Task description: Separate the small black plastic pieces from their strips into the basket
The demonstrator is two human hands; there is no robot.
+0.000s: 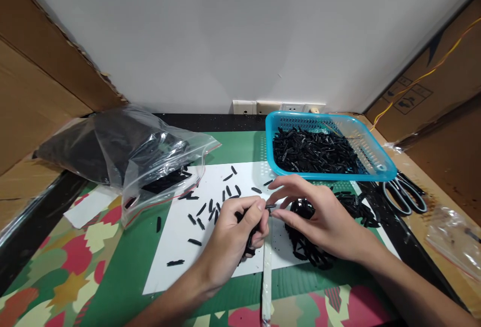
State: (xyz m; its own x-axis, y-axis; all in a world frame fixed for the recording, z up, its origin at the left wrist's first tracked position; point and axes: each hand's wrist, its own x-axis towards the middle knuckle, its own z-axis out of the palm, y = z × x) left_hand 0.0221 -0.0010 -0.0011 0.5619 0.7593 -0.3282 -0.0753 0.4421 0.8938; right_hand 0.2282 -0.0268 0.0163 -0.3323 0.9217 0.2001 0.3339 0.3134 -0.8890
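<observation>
My left hand (243,226) is closed around a bunch of small black strips, some of them showing between thumb and curled fingers. One black strip (270,206) sticks out past the thumb tip toward the right. My right hand (313,211) is curved beside it, thumb and fingers apart around the strip's end; contact is hard to make out. Under the right hand lies a heap of black strips (313,257) with a glossy dark rounded thing (302,208), partly hidden. Loose black strips (194,241) are scattered over white paper (161,279). A narrow white stick (266,277) runs toward me below the hands.
A blue basket (332,176) of black strips stands at the back right. To the left lies a clear zip bag (128,151) with dark contents. Scissors (402,196) and a small plastic bag (454,236) lie on the right. Wall sockets (268,108) sit behind.
</observation>
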